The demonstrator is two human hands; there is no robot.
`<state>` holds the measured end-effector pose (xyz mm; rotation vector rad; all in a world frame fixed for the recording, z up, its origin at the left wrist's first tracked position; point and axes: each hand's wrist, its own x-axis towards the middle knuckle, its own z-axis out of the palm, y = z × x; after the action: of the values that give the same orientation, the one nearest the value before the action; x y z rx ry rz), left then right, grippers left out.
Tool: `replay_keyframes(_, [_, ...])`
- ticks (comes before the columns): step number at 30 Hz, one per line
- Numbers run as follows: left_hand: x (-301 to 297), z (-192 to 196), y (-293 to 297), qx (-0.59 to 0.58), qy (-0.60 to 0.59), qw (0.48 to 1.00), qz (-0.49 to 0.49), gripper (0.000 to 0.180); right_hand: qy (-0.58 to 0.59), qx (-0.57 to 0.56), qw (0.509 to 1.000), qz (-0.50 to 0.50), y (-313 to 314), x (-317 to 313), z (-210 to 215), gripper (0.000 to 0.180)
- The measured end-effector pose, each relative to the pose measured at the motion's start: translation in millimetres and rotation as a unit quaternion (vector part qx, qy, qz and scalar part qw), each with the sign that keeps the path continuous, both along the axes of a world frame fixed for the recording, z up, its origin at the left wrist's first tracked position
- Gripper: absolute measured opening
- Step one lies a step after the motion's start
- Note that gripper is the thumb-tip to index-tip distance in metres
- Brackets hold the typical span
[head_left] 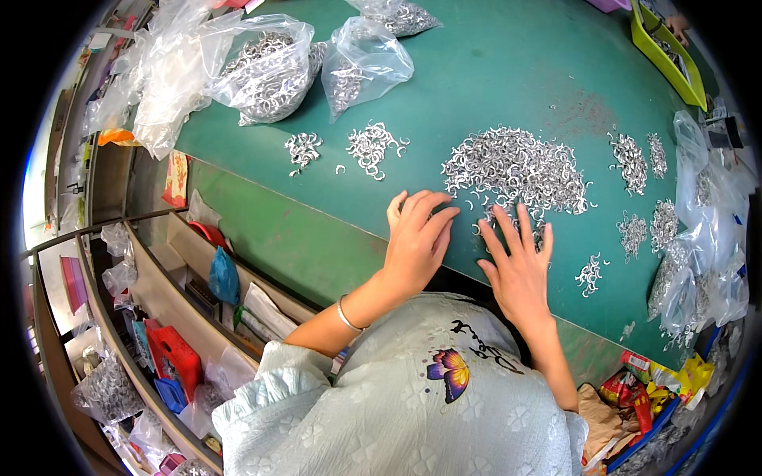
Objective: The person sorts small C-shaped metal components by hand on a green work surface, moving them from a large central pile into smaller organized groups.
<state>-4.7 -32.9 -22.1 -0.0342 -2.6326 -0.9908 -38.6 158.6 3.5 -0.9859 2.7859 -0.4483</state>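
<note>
Heap of curved metal pieces point(520, 168): on green table point(492, 71), far of both hands, long axis roughly left to right | Right hand point(520, 268): nearer, fingers spread, fingertips at heap's near edge | Left hand point(417, 238): near-left of heap, fingers curled; any pinch cannot be told

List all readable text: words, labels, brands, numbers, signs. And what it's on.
Wording withheld; locations only:
Shirt: dark script lettering beside a butterfly.
Yellow packet, lower right: any print too small to read.
Red packet beside it: same, too small.
Metal pieces: no lettering I can make out.
</note>
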Motion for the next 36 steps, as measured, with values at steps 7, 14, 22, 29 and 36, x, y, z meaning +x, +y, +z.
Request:
replay_keyframes(7, [-22, 0, 17, -0.039, 0.003, 0.999, 0.017, 0.025, 0.003, -0.062, 0.998, -0.003, 21, 8, -2, 0.052])
replay_keyframes(14, [-19, -4, 17, -0.029, 0.017, 0.999, 0.008, 0.019, 0.063, -0.011, 0.997, -0.054, 31, -10, -10, 0.048])
replay_keyframes(22, [-3, 0, 15, -0.009, 0.017, 1.000, -0.004, 0.017, 0.003, -0.100, 0.994, 0.053, 11, 8, 1, 0.037])
replay_keyframes(29, [9, 0, 29, 0.044, 0.009, 0.995, -0.086, 0.021, 0.025, -0.187, 0.977, -0.099, 18, 8, -5, 0.029])
replay_keyframes(36, [13, -4, 42, 0.110, -0.011, 0.985, -0.134, 0.029, 0.080, -0.156, 0.976, -0.126, 23, 11, -4, 0.020])
